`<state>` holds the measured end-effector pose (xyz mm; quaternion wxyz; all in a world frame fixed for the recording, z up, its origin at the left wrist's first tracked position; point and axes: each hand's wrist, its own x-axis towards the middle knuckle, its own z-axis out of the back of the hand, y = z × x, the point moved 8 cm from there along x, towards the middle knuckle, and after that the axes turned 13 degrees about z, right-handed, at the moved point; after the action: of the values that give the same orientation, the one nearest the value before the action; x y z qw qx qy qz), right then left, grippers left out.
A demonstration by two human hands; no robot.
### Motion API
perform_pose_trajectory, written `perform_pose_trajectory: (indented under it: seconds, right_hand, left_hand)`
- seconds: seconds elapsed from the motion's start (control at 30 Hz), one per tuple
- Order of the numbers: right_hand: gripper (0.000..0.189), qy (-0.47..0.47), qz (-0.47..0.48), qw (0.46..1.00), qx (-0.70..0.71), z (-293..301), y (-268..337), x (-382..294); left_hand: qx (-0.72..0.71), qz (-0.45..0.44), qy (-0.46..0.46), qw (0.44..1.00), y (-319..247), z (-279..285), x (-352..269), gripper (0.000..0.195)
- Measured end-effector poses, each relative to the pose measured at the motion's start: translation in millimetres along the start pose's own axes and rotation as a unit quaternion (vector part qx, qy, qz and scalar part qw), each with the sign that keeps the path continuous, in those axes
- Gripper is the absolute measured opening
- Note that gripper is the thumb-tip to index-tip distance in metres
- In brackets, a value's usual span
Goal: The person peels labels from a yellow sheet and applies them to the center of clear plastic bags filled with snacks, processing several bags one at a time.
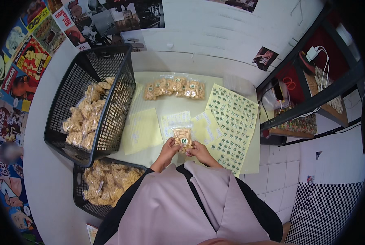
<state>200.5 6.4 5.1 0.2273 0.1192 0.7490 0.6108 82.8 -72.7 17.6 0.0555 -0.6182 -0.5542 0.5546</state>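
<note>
Between my hands is a small clear plastic bag of pale snacks (182,137) with a round white sticker on its front. My left hand (169,150) grips its lower left edge. At its lower right edge, my right hand (201,152) pinches the plastic. Beyond it, a row of similar stickered snack bags (174,88) lies near the back of the table (145,154). A large yellow sheet of small printed stickers (231,125) lies to the right. Yellowish sheets (142,131) lie to the left of the bag, and another yellow sheet (207,127) lies just right of it.
A tall black plastic basket (113,122) holding snack bags (86,114) stands at the left. Below it, a second black basket (78,190) holds more bags (109,182). A metal-framed shelf (311,96) with a white charger (313,53), cables and orange-handled scissors (289,83) stands at the right.
</note>
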Motion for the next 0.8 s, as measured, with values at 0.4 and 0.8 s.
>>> perform_pose_trajectory:
  seconds: [0.4, 0.8]
  right_hand:
    - [0.045, -0.066, 0.009, 0.997, -0.047, 40.9, -6.9, -5.3]
    - [0.039, -0.19, 0.051, 0.941, -0.277, 115.7, 15.5, -25.2]
  left_hand:
    - [0.066, -0.019, -0.04, 0.997, -17.4, 11.8, 37.9, 0.041]
    - [0.307, -0.194, -0.198, 0.911, -180.1, 24.3, 172.3, 0.042]
